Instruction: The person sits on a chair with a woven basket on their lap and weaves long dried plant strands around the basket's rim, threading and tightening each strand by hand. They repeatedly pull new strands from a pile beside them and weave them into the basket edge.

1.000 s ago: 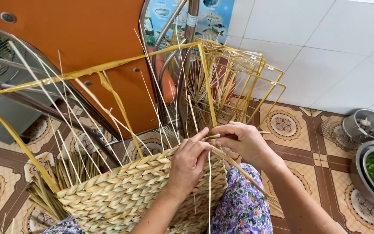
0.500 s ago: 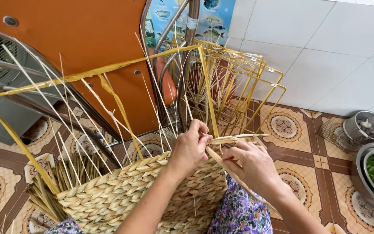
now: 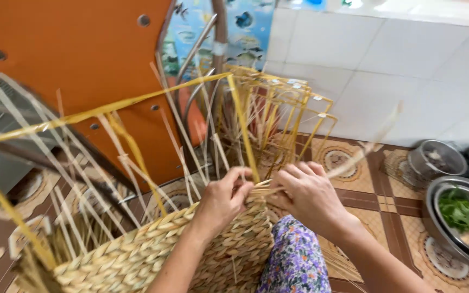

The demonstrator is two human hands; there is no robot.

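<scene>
- Pinching the strand (image 3: 321, 172) at the basket's (image 3: 153, 249) near corner, right where the yellow post (image 3: 243, 135) rises from the woven rim.
- My left hand (image 3: 225, 198) is curled over the rim, thumb and fingers pressed together on the flat pale fibres just at the post's foot; it sits directly on the top course of weave.
- My right hand (image 3: 308, 198) is closed too, fingers folded down around the same strand, just beside the left and a touch further out from the basket.
- Between the two hands the strand runs nearly level, left to right, and from my right hand it sweeps up and away to my right, its loose end blurred against the wall tiles.
- So its long axis lies across me, along the rim; the fixed end is under my left fingers, the free end beyond my right.
- Left is the hand nearer the weave, right the one nearer the free length.
- Thin uprights (image 3: 180, 130) stand ahead of my left hand, apart from one another, poking up from the rim all along that side.
- More yellow frames (image 3: 294, 116) stand stacked past my hands, by the wall.
- Steel bowls (image 3: 451, 217) with greens lie well off to my right, on the patterned floor.
- My flowered knee (image 3: 294, 260) is just below my right wrist.
</scene>
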